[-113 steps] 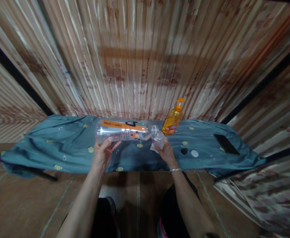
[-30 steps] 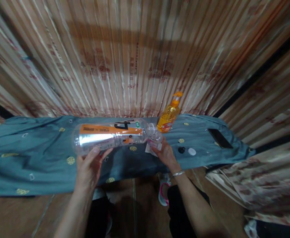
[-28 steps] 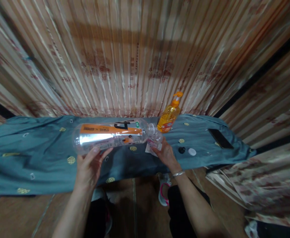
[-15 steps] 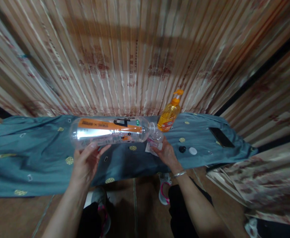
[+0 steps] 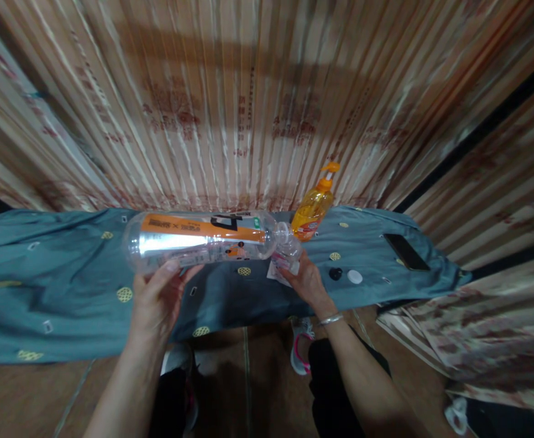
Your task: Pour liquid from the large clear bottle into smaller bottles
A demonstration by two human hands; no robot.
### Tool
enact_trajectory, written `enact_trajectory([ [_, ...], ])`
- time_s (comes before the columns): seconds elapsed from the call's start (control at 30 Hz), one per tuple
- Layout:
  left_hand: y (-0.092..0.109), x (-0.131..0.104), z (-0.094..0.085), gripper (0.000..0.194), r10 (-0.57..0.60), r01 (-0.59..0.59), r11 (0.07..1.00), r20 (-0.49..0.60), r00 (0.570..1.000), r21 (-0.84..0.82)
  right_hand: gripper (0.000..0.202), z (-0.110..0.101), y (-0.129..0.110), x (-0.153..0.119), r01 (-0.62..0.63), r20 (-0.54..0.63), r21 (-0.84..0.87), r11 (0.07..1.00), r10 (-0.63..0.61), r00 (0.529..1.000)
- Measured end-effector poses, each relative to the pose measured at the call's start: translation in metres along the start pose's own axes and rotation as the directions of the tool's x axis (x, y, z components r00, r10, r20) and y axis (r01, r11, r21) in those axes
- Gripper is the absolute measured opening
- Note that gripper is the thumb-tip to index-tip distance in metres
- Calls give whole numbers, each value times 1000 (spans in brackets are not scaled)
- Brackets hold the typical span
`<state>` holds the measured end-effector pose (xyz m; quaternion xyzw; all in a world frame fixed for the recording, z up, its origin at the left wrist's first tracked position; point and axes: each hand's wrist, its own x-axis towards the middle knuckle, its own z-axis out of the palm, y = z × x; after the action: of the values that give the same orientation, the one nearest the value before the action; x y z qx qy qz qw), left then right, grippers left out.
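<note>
A large clear plastic bottle point(image 5: 203, 237) with an orange and silver label lies sideways in my left hand point(image 5: 157, 295), which grips it from below near its base. Its uncapped neck points right and meets the top of a small clear plastic bottle point(image 5: 287, 249). My right hand point(image 5: 307, 280) is closed round that small bottle, which has a whitish label; its lower part is partly hidden by my fingers. Whether liquid passes between the two necks cannot be made out. Just behind the small bottle stands an orange pump bottle point(image 5: 313, 213) with yellow liquid.
On the blue-green cloth point(image 5: 230, 304) to the right lie a black cap point(image 5: 335, 274), a white cap point(image 5: 355, 277) and a dark phone point(image 5: 406, 251). A pleated patterned curtain point(image 5: 230, 91) hangs close behind the cloth-covered surface.
The large bottle has shifted slightly, its base a little to the left. Both hands keep their hold, and the necks still meet. The view has moved slightly.
</note>
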<state>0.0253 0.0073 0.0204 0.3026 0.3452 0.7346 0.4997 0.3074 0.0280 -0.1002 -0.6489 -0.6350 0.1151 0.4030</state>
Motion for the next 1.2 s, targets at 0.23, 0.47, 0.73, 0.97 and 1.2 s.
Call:
enact_trajectory([
  [0.23, -2, -1, -1, 36, 2, -2, 1000, 9, 1000, 6, 60, 1, 2, 1, -2, 4, 18, 1000, 2, 1000],
  [0.47, -1, -4, 1, 36, 5, -5, 1000, -2, 1000, 24, 55, 0, 3, 0, 30, -7, 7, 1000, -30, 1000],
  [0.73, 3, -5, 2, 42, 6, -6, 1000, -14, 1000, 13, 55, 0, -1, -2, 32, -22, -37, 999, -33, 999],
  [0.97, 3, -6, -1, 58, 2, -2, 1000, -16, 1000, 10, 49, -3, -5, -2, 24, -10, -28, 999, -25, 1000],
  [1.2, 5, -7, 2, 53, -6, 6, 1000, -22, 1000, 8, 49, -3, -7, -2, 12, -8, -13, 1000, -12, 1000],
])
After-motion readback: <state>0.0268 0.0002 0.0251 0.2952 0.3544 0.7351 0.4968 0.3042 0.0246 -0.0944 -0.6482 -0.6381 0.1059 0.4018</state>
